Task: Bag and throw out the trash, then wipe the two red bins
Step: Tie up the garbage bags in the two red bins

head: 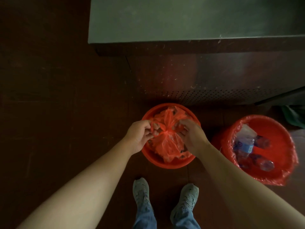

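A red bin (166, 164) stands on the floor right in front of my feet. Inside it sits a red plastic trash bag (166, 144), its top gathered into a knot at the middle. My left hand (140, 134) pinches one bag end left of the knot. My right hand (189, 134) pinches the other end on the right of the knot. A second red bin (279, 128) stands to the right, lined with an open red bag (292, 156) over its rim. Plastic bottles (247, 147) and a crumpled white wrapper (247, 131) lie in it.
A dark cabinet with a perforated panel (214, 95) stands just behind the bins, under a grey-green counter top (181, 19). Green cloth (293, 114) lies on the floor at the far right. Dark floor (57, 96) stretches to the left. My shoes (165, 195) stand close to the near bin.
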Available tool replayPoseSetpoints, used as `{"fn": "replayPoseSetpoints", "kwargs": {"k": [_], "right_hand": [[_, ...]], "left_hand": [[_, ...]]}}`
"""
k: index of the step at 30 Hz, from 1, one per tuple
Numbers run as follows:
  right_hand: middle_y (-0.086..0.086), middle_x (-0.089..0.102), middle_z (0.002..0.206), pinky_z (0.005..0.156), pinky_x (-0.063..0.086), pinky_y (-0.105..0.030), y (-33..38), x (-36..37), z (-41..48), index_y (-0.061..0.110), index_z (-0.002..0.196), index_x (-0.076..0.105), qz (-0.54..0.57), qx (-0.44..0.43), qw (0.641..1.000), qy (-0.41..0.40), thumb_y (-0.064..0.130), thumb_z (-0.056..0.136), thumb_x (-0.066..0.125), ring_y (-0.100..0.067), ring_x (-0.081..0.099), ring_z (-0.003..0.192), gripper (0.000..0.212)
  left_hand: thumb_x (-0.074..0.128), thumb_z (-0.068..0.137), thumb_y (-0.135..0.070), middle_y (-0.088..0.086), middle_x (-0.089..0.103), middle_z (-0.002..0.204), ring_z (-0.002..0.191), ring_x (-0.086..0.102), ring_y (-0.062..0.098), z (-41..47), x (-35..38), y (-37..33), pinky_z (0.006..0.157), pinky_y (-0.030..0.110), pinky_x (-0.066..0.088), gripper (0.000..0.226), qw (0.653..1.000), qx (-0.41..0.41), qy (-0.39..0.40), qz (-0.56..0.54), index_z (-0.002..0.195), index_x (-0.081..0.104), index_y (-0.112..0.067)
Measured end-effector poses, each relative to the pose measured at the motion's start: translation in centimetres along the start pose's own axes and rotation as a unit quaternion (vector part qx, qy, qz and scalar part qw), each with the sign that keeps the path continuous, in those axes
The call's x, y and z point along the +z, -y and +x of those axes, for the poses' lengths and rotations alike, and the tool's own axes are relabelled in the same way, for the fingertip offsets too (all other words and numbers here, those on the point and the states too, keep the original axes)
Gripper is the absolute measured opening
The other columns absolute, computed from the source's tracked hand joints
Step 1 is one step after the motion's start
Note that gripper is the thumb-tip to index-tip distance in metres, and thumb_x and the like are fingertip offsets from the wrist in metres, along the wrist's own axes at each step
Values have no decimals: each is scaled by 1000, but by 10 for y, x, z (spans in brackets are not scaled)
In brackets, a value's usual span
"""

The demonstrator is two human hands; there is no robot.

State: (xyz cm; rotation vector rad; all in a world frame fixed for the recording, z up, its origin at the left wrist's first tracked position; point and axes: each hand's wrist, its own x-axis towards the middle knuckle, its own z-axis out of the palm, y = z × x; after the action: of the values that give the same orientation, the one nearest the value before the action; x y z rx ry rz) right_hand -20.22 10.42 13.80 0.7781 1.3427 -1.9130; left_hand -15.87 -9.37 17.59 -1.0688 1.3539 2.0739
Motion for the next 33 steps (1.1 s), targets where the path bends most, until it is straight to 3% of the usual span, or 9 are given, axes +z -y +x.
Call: {"fn": "replayPoseSetpoints", "kwargs": {"k": [4,7,9,11,15,21,25,29,33], "right_hand": [[-3,76,95,59,54,-22,-2,1,-4,25,102,80,-116,-7,992,55,17,83,56,-18,70,74,31],[-2,79,90,74,59,-30,-9,-1,-4,38,126,65,-318,-19,942,105,4,93,43,-17,75,83,52],[2,79,84,83,57,-33,-12,2,-6,57,117,61,-431,-42,892,132,8,95,45,-11,74,83,56],[8,78,79,72,53,-21,-13,5,-9,72,102,58,-475,-62,864,155,8,94,50,-5,73,77,65],[22,73,72,55,42,-1,-14,7,-16,45,122,61,-509,-98,833,194,12,94,59,6,70,65,44],[19,74,74,55,42,-3,-20,9,-14,27,134,55,-544,-104,811,187,12,95,67,5,69,65,44],[20,69,82,68,46,-17,-24,10,-10,46,103,60,-580,-127,789,157,17,90,72,5,65,73,34],[15,67,91,74,55,-33,-26,4,-5,36,93,69,-620,-136,770,68,26,92,67,-8,64,83,10],[12,65,82,59,49,-23,-17,-12,-3,34,86,63,-593,-105,798,-42,32,90,67,-7,64,70,7]], "left_hand": [[48,92,11,10,70,77,71,68,17,1,-5,3,77,32,60,36,996,-54,51,55,88,80,-5],[61,94,2,5,70,77,68,67,13,3,-8,9,70,27,58,21,988,-79,77,113,100,79,-7],[71,91,-8,1,71,76,61,63,9,3,-6,14,67,24,57,13,983,-83,76,147,103,77,-7],[77,87,-16,1,74,77,57,65,7,1,-3,17,63,21,57,17,979,-90,77,169,101,76,-6],[84,81,-30,3,66,63,52,58,12,1,1,22,62,28,57,29,967,-62,35,245,85,74,-4],[86,78,-33,-2,62,57,51,58,10,3,7,24,58,26,54,27,963,-44,33,265,68,68,-16],[74,89,-16,3,73,74,65,69,12,7,8,26,65,28,60,8,942,-13,8,335,82,75,-11],[73,86,-20,2,71,72,68,70,15,13,-4,24,67,31,59,15,895,38,-42,442,73,67,-14],[72,86,-29,1,68,71,62,65,15,17,-20,17,53,25,49,23,842,57,-113,525,69,60,-18]]}}
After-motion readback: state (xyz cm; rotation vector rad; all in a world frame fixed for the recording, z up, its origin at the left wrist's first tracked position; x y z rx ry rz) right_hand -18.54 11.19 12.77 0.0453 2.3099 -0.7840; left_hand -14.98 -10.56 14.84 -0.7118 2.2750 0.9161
